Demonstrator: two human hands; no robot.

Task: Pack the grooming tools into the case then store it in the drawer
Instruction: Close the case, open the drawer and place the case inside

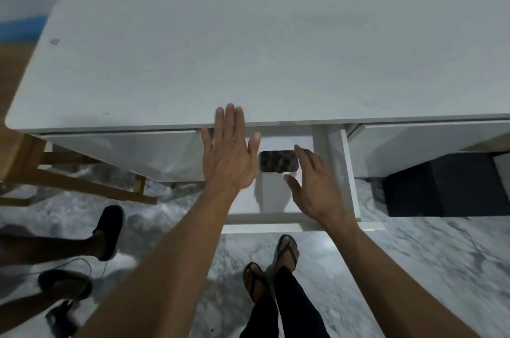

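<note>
Someone else's slippered feet (109,232) stand at the left by the white table (248,56). The left hand (229,152) reaches flat, fingers straight, over the table's front edge. The dark patterned case (278,161) (no lettering legible) lies in the open drawer (349,172). The right hand (314,185) hovers just beside it, fingers relaxed, holding nothing.

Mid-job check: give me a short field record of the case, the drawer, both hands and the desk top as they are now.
case: dark patterned case lies flat on the drawer floor, toward the back
drawer: white drawer, middle one, pulled out
left hand: left hand open, fingers straight, fingertips at the desk's front edge
right hand: right hand open over the drawer, beside the case, not gripping it
desk top: white desk top, no tools seen on it
</note>
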